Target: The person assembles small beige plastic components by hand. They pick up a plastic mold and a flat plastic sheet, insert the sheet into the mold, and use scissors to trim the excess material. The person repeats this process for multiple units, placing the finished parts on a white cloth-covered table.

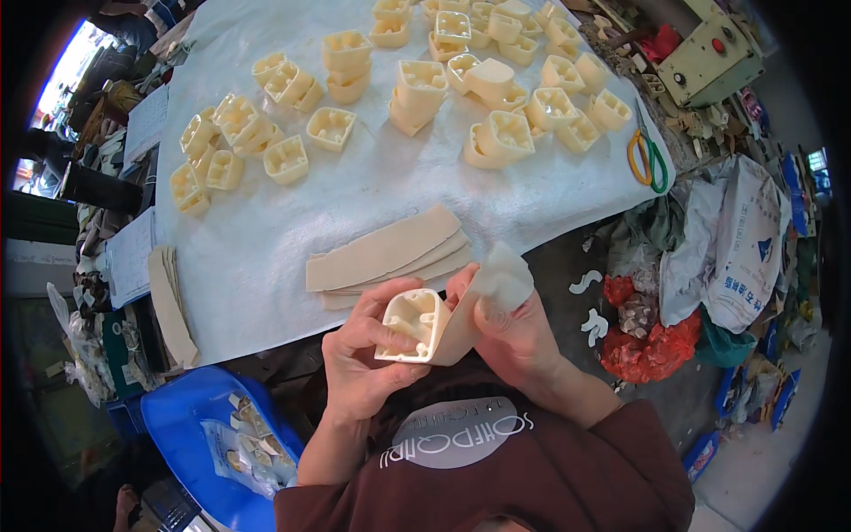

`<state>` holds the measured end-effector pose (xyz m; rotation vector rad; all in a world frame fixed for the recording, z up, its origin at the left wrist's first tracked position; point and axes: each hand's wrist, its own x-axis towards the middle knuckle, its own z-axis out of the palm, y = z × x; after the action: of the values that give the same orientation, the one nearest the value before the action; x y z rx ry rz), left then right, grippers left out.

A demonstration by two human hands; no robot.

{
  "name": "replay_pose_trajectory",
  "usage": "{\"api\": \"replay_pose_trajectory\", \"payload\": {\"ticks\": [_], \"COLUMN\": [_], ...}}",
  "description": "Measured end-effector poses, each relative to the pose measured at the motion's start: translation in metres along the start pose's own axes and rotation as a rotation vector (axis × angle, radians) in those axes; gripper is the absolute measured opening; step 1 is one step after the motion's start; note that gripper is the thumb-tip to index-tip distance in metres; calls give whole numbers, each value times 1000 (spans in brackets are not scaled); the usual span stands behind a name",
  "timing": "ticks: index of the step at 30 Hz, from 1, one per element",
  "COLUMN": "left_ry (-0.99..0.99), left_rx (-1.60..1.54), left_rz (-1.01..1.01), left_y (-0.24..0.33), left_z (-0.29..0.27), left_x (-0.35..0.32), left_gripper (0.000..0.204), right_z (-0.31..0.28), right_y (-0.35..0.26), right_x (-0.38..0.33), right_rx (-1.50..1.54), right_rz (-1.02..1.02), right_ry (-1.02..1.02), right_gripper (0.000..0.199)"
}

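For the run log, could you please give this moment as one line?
left hand: holds cream cup; right hand: holds beige strip along cup's side; table: other cups, flat strips, scissors

- A workshop for small-batch piecework, by the look of it.
- Dozens of matching cream moulded pieces (331, 129) crowd the far part of the covered surface (381, 191).
- Stacked beige strips (390, 251) lie nearer; scissors (646, 142) lie right.
- Far right, a control box (700, 71) has a red button.
- Stuffed sacks (743, 239) slump right.
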<state>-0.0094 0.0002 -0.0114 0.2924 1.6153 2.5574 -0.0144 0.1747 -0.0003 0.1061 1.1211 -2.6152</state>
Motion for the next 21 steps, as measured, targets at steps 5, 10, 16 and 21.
{"api": "replay_pose_trajectory", "payload": {"ticks": [5,10,16,21], "left_ry": [-92,-114,-78,-73], "left_rx": [8,-13,18,67], "left_rz": [47,30,36,26], "left_y": [-5,-4,-7,1], "left_z": [-7,-5,-2,11], "left_x": [1,0,0,7], "left_gripper": [24,24,27,35], "right_z": [5,-5,-4,-10], "right_y": [-6,0,3,-3], "right_x": [4,6,9,10], "right_rx": [3,-8,-29,-206], "right_rz": [39,95,84,21], "right_ry": [16,-19,-59,-65], "right_gripper": [29,23,32,30]}}
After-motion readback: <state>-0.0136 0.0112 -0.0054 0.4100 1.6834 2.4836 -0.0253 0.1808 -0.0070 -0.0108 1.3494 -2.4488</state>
